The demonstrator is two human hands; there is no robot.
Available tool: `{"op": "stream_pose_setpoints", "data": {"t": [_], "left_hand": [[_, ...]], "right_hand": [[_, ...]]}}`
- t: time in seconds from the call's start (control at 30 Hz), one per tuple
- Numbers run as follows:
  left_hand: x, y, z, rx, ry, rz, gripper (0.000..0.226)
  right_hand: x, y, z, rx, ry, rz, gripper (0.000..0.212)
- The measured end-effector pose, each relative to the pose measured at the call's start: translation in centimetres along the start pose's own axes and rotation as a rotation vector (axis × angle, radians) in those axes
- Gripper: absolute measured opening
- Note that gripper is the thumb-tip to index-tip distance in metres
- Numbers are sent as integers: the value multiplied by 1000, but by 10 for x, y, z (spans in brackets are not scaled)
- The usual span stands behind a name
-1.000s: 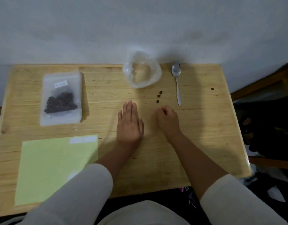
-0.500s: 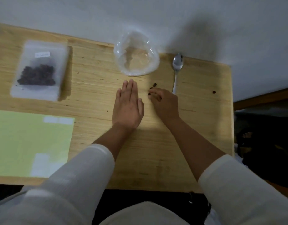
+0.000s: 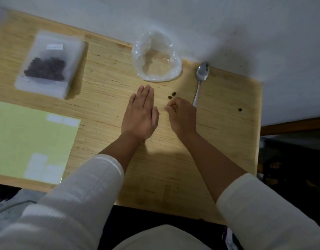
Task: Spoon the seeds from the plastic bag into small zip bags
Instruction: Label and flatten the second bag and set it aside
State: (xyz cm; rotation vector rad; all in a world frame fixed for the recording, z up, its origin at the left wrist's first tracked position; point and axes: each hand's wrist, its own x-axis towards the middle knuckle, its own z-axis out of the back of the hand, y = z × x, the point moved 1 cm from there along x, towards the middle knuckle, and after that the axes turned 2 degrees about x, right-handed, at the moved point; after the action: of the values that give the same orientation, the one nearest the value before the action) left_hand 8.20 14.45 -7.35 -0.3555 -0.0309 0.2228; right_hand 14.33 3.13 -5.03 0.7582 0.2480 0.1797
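Seeds (image 3: 172, 95) loose at centre of the worktop (image 3: 108, 91), just above right hand (image 3: 182, 117); fingers (image 3: 171, 107) curled, pinching — holding one or not, cannot tell. Left hand (image 3: 140, 114) flat. Tiny, light, hard, probably rolling easily; best pinched singly. Emptied plastic bag (image 3: 156, 59) upper centre.

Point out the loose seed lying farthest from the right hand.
The lone seed near the table's right edge, beyond the spoon; the other two lie just ahead of the right hand.
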Motion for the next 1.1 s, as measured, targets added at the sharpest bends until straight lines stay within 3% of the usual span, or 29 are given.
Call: {"op": "stream_pose_setpoints", "data": {"t": [0.13,0.33,0.47,0.6,0.7,1.1], "left_hand": [[-1,0,0,12,12,3,59],[0,-1,0,33,32,13,60],[0,-2,0,37,42,14,60],[0,-1,1,21,34,2,60],[0,0,0,11,20,-4,59],[1,0,-1,0,-4,-4,59]], "right_hand": [[-2,0,5,73,73,-63,9],[-7,0,27,600,132,-336,13],[-1,4,30,825,127,-397,5],[10,3,27,412,13,-165,4],[16,2,20,177,-13,-5,14],[18,-3,5,-57,-38,129,11]]}}
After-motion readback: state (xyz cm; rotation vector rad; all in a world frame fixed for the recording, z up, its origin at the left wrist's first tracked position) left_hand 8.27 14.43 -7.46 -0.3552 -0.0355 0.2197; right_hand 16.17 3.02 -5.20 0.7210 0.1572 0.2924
